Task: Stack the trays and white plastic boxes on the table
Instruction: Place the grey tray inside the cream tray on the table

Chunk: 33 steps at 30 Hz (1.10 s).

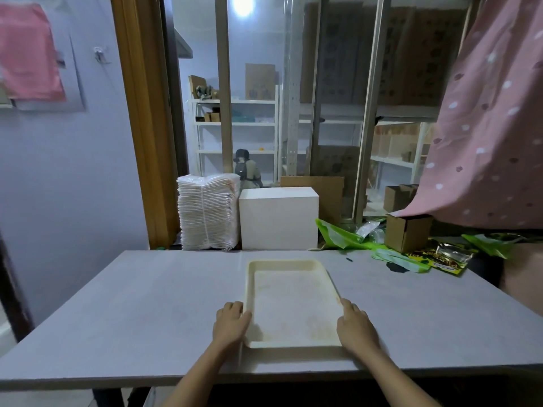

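A: What are the hands doing now?

B: The left hand [232, 321] is holding the left rim of the cream plastic tray [293, 304], with the fingers curling over the edge. The right hand [357, 326] is gripping the right rim in the same way — so both hands are grasping the tray near its close corners.

A: And where is the tray lying?

B: It is lying flat on the grey table [117, 318], near the front edge, in the middle. It is empty.

A: How will it handle, in your opinion?

B: I am judging it as light and stiff, a shallow moulded thing. The smooth plastic may be a little slippery, so taking it by the two long rims looks to me the safest.

A: What is standing farther away?

B: Behind the table, a tall wrapped pile of white trays [208, 212] is standing just beside a white box [279, 218] — and green plastic bags [338, 233] and a small cardboard box [407, 232] are lying to the right.
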Tool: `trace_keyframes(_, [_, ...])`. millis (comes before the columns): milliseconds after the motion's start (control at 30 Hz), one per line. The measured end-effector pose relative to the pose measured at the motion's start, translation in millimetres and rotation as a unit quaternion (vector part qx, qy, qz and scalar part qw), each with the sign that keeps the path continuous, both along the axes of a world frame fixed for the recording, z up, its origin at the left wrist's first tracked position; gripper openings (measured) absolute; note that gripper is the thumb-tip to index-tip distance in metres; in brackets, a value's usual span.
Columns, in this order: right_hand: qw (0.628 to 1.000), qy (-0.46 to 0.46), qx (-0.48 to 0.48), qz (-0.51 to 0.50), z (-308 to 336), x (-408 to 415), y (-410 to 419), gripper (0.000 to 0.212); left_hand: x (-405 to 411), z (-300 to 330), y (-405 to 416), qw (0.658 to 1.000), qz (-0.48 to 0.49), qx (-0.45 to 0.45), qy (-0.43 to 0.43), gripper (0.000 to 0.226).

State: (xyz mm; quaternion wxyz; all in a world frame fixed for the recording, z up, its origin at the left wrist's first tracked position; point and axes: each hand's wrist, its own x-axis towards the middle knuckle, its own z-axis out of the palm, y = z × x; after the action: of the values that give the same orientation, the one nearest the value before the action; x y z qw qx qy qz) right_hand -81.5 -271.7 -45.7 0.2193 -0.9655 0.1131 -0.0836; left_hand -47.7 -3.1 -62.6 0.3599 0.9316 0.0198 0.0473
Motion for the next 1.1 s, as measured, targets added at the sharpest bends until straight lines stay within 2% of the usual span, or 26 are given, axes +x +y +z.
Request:
trace_keyframes(100, [1.000,-0.008,0.008,-0.001,0,-2,-1,0.054,1,3,2,1.000,-0.007,-0.013,0.023,0.008])
trace_keyframes(333, [0.999,0.007,0.042,0.004,3,-4,0,0.055,-4,4,-2,1.000,0.009,-0.017,0.013,0.014])
trace_keyframes(400, [0.997,0.020,0.077,0.004,6,-3,0,0.050,-7,2,-1,0.998,0.023,-0.057,-0.003,0.017])
trace_keyframes(500, [0.984,0.026,0.174,0.004,8,2,0,0.033,-14,3,-3,0.990,0.033,-0.132,-0.027,0.017])
trace_keyframes(600, [0.983,0.029,0.179,0.014,11,9,1,0.022,-12,12,-4,0.981,0.032,-0.189,-0.023,0.026])
trace_keyframes(700, [0.987,0.037,0.155,0.018,13,19,-1,0.026,3,17,-2,0.991,0.017,-0.131,-0.016,0.019])
trace_keyframes(800, [0.989,0.068,0.130,0.034,10,31,-4,0.038,19,16,1,0.997,0.028,-0.076,-0.005,0.008])
trace_keyframes(900, [0.990,0.054,0.129,0.026,5,41,-4,0.042,28,9,2,0.997,0.045,-0.065,0.001,0.019])
trace_keyframes(1100, [0.993,0.029,0.112,0.013,-3,52,-2,0.036,29,4,-1,0.997,0.066,-0.037,0.001,0.026])
